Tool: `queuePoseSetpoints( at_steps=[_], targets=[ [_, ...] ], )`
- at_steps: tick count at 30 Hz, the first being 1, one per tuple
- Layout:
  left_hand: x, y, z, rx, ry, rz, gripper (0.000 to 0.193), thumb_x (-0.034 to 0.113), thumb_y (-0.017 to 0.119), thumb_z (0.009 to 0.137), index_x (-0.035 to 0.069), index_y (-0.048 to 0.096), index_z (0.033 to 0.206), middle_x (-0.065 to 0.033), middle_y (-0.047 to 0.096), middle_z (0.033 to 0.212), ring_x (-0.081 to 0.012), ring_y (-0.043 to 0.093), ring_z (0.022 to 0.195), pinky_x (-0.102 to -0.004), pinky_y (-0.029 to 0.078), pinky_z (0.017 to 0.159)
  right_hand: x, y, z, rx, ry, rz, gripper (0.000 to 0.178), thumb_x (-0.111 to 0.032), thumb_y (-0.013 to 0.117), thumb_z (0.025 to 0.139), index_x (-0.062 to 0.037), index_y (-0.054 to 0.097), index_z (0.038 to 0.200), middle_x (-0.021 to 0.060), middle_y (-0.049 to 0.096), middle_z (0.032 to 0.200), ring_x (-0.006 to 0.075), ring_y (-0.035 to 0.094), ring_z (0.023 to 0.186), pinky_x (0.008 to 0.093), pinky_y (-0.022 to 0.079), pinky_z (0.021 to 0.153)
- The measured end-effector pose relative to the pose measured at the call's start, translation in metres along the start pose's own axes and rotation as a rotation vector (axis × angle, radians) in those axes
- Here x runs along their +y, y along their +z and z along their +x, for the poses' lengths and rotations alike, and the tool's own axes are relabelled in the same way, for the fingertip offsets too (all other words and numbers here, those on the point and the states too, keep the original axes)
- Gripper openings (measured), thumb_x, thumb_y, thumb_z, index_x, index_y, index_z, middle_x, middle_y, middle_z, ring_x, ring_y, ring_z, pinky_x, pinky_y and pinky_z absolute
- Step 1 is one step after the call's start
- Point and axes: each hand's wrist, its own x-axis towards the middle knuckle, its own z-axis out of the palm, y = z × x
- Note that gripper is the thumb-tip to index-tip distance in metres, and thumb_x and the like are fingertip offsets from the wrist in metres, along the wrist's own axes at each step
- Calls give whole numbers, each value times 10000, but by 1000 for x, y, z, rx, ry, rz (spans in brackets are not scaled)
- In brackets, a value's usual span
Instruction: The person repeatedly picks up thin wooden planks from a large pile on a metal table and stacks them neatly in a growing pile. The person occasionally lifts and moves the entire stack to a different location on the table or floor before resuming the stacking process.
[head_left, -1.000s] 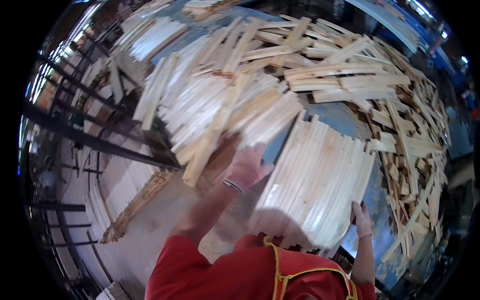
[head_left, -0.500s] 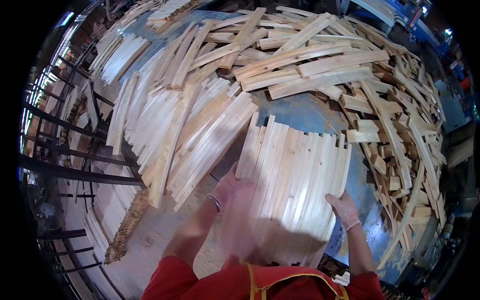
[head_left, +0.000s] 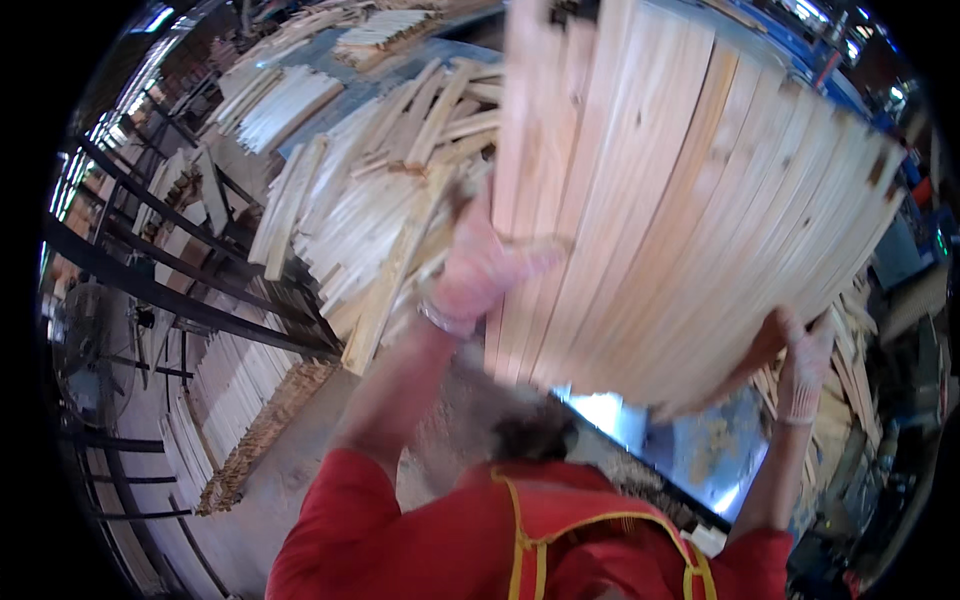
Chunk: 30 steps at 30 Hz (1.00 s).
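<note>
Raised in front of me is a wide bundle of pale wooden strips (head_left: 660,210), set side by side like a panel. My left hand (head_left: 485,265), in a light glove, closes on the bundle's left edge, its thumb across the front face. On the lower right edge my right hand (head_left: 803,360), also gloved, grips the strips. The fingers of both hands are partly hidden behind the wood. The bundle leans to the right at its top and blurs at the upper left.
Left of the bundle lies a heap of loose strips (head_left: 370,230) on a table. Black metal bars (head_left: 190,290) stand at the left, beside a stack of strips (head_left: 255,410) low down. A blue metal tabletop (head_left: 700,455) shows under the bundle. More wood pieces (head_left: 850,400) lie at right.
Both hands have lifted the bundle of strips up off the blue tabletop and toward me. It now hides most of the wood pile behind. The view has shifted slightly.
</note>
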Motion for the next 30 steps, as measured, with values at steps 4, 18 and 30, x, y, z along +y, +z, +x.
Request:
queuePoseSetpoints(
  at_steps=[4, 18, 30],
  targets=[
    [-7, -11, -11, -1, -11, 70, 962, 107, 985, 721, 25, 462, 1524, -100, 662, 1392, -201, 630, 1290, -375, 544, 1090, -10, -8, -17, 40, -169, -52, 902, -302, 926, 837, 56, 472, 1530, 156, 619, 1409, 252, 602, 1236, 376, 476, 1092],
    [-48, -8, -147, 71, -27, 1, 1290, 523, 1017, 613, -20, 393, 1604, -194, 575, 1521, -310, 558, 1410, -431, 440, 1213, 124, -66, -84, -186, 182, -318, 751, -175, 925, 796, 128, 594, 1400, 191, 652, 1378, 288, 614, 1219, 404, 500, 1083],
    [86, -95, -440, 593, 95, 738, 1121, 419, 960, 682, -6, 421, 1568, -227, 627, 1387, -445, 609, 1260, -507, 492, 1078, 27, 208, -257, -982, 51, -182, 766, -125, 905, 813, 89, 525, 1443, 187, 599, 1369, 287, 582, 1189, 413, 501, 1033]
  ],
)
